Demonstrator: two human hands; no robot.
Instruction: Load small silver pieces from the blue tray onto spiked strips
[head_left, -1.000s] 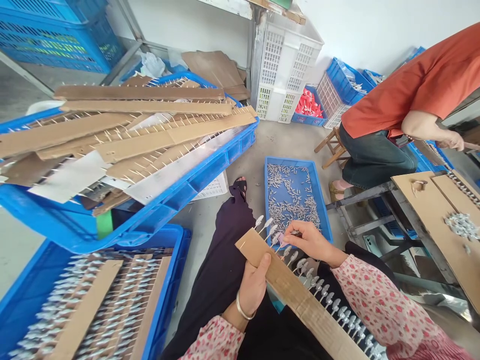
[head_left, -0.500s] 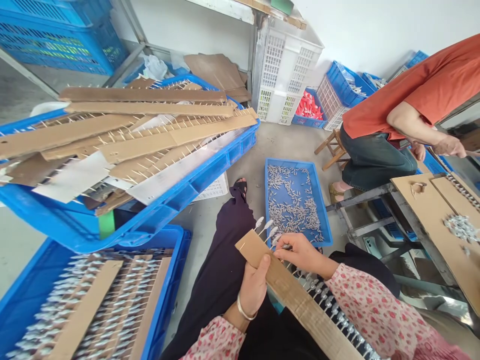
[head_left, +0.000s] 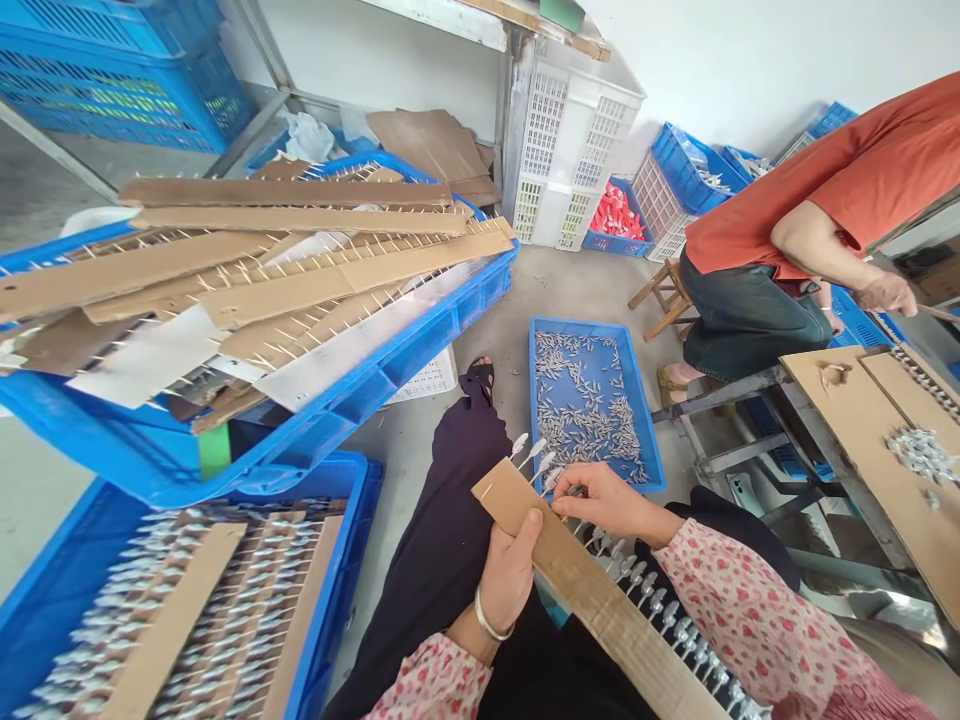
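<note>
A long cardboard strip (head_left: 592,590) lies across my lap, with a row of small silver pieces (head_left: 660,605) stuck on pins along its far edge. My left hand (head_left: 508,575) grips the strip's upper end, thumb on top. My right hand (head_left: 604,497) is closed in a pinch at the strip's edge beside the top few pieces; what it pinches is too small to name. Just beyond my hands sits a shallow blue tray (head_left: 651,420) holding several loose silver pieces (head_left: 585,410).
A blue crate (head_left: 420,340) piled with pinned cardboard strips stands at left, another blue crate (head_left: 330,600) of filled strips below it. A person in an orange shirt (head_left: 825,190) sits at right by a cardboard-topped bench (head_left: 862,420). White and blue crates stand behind.
My right hand has moved slightly down and left along the strip's edge toward the top pieces. The other person's arm has shifted a little.
</note>
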